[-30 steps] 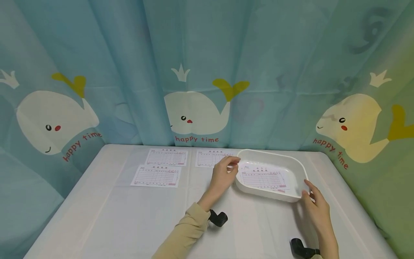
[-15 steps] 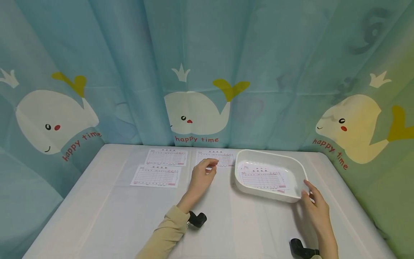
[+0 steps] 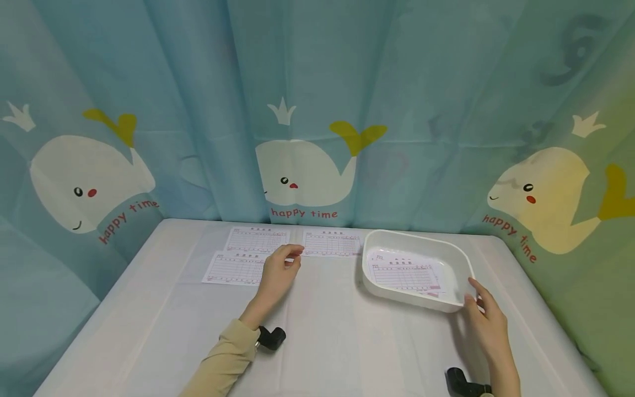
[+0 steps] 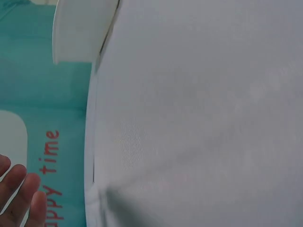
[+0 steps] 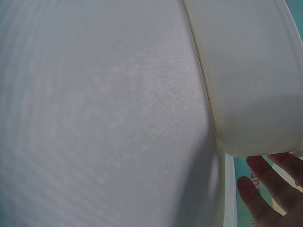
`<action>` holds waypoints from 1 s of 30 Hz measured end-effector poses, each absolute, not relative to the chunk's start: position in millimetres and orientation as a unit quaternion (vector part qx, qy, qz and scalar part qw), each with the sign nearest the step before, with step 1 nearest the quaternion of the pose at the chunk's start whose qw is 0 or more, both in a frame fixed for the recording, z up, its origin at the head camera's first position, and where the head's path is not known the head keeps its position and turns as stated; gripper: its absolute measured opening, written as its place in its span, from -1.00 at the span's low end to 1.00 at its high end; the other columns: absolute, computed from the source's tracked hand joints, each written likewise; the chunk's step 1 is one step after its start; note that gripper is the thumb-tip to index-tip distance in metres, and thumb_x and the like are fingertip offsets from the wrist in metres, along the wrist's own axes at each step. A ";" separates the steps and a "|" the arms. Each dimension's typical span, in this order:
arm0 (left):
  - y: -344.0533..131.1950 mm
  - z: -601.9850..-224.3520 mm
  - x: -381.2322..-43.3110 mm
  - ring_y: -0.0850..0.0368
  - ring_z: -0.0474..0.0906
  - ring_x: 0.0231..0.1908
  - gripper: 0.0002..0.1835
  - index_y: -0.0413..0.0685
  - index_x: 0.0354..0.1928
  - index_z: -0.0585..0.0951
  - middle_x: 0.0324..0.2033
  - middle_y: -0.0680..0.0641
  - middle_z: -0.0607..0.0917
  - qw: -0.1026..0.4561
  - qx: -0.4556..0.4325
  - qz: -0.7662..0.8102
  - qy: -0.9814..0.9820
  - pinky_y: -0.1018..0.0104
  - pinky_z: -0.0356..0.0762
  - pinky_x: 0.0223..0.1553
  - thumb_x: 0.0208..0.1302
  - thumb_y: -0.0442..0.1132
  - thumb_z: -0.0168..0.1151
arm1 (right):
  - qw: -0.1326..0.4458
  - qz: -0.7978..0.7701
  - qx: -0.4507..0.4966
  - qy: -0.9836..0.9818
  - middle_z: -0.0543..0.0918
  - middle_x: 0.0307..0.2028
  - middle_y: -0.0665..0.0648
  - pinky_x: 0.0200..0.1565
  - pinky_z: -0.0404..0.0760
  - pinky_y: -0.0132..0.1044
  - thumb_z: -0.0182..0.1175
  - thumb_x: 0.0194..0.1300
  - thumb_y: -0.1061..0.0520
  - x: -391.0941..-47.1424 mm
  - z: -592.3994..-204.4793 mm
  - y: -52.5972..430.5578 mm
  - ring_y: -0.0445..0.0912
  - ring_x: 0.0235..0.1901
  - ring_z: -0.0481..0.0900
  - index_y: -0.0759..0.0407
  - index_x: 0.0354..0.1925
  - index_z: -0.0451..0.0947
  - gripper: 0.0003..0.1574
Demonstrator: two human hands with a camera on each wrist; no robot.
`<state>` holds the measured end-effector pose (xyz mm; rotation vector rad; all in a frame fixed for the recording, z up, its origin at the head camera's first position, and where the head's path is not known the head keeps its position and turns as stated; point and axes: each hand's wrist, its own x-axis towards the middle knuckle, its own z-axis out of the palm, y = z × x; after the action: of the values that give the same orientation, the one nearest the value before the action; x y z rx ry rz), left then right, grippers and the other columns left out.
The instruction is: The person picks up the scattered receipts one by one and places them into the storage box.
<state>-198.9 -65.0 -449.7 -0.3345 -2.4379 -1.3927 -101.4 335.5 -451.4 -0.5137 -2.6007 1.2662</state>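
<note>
My left hand [image 3: 278, 275], also in the left wrist view [image 4: 21, 198], holds nothing, its fingers loosely bent. It overlaps the right end of a printed form [image 3: 230, 268] at the front left. Behind lie a second printed form [image 3: 253, 239] and, right of the fingertips, a third printed form [image 3: 332, 243]. My right hand [image 3: 488, 322] grips the near right corner of a white tray [image 3: 416, 299]; in the right wrist view its fingers [image 5: 255, 198] lie against the tray wall [image 5: 260, 94]. Overlapping forms [image 3: 404, 275] lie inside the tray.
A white cloth [image 3: 322, 342] covers the table. Close behind it hangs a blue-green curtain [image 3: 421, 182] printed with white whales. Each wrist wears a black camera mount, the left mount [image 3: 272, 338] and the right mount [image 3: 463, 382].
My left hand has moved from the tray's left rim leftward, past the middle form, to over the front left form. The right hand has stayed at the tray corner, and the tray has hardly moved.
</note>
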 end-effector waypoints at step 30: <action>-193.6 -456.4 -208.0 -0.18 0.63 -0.13 -0.74 -0.32 -0.04 0.61 -0.10 -0.31 0.67 0.174 -0.028 -0.386 -0.906 0.03 0.59 -0.15 0.26 -0.44 0.09 | 0.100 0.443 -0.174 -0.874 0.13 0.41 0.46 0.25 0.22 0.30 -0.20 0.49 0.04 -102.6 -452.7 337.3 0.33 0.27 0.22 0.19 0.44 0.11 -0.37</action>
<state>-208.0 -193.6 -456.4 -0.0789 -2.5678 -1.0930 -102.6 337.3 -452.7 -0.5130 -2.5840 1.3084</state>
